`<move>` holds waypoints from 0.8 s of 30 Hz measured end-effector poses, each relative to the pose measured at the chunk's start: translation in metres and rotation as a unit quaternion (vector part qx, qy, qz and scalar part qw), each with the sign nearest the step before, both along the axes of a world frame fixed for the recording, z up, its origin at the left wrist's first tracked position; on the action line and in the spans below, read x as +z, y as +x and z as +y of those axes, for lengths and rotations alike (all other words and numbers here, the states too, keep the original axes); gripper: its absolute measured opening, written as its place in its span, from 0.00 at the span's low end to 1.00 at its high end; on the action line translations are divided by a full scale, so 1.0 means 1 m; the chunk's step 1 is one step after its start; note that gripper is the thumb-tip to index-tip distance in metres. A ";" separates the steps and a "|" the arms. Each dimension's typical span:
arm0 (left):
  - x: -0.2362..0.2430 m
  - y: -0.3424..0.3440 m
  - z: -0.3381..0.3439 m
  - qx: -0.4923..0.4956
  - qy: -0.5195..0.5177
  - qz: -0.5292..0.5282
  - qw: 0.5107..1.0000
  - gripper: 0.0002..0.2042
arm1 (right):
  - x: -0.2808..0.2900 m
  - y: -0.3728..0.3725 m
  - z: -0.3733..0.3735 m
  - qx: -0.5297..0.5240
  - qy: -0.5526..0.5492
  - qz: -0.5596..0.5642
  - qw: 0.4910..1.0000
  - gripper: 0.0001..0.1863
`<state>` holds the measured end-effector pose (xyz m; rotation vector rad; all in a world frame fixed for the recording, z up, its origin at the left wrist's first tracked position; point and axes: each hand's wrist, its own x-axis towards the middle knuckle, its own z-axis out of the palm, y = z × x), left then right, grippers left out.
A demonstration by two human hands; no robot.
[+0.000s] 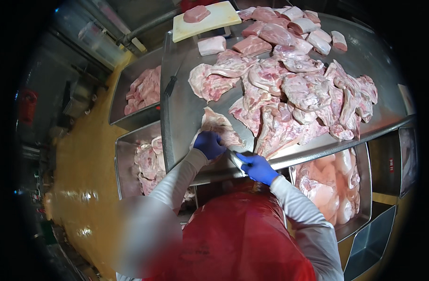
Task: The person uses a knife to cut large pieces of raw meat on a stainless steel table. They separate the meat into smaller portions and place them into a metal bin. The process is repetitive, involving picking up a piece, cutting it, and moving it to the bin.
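Note:
A flat piece of raw, pale pink meat (220, 124) lies near the front edge of the steel table (179, 124). My left hand (209, 145), in a blue glove, grips the near end of this piece with curled fingers. In a blue glove too, my right hand (259, 169) is closed around a knife. The knife's blade (236, 160) points left, toward my left hand and the near end of the meat; its handle is hidden in my fist. Just beyond my hands is a large pile of similar raw meat pieces (308, 91).
A second, dark-handled knife (170, 86) lies along the table's left edge. Thick meat cuts (276, 33) and a white cutting board (224, 18) occupy the far end. Steel tubs of meat stand at the left (117, 154) and below right (368, 187).

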<state>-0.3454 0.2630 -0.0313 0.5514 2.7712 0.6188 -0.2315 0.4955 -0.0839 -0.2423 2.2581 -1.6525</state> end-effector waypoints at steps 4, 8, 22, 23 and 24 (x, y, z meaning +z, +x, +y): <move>-0.005 -0.011 -0.003 -0.020 0.002 -0.031 0.999 0.11 | 0.017 0.008 0.013 0.031 -0.066 -0.202 0.977 0.28; -0.002 -0.020 -0.001 -0.042 -0.026 -0.022 0.999 0.12 | 0.022 -0.029 -0.023 0.024 -0.089 -0.185 0.978 0.27; 0.033 0.118 -0.125 0.315 0.289 -0.057 0.902 0.09 | 0.048 -0.021 0.017 0.179 0.078 -0.025 0.980 0.29; 0.019 0.163 -0.153 0.381 0.336 -0.033 0.861 0.11 | 0.049 -0.028 0.025 0.170 0.139 0.034 0.975 0.30; 0.025 0.198 -0.175 0.429 0.352 -0.090 0.827 0.11 | 0.049 -0.035 0.035 0.150 0.205 0.088 0.963 0.30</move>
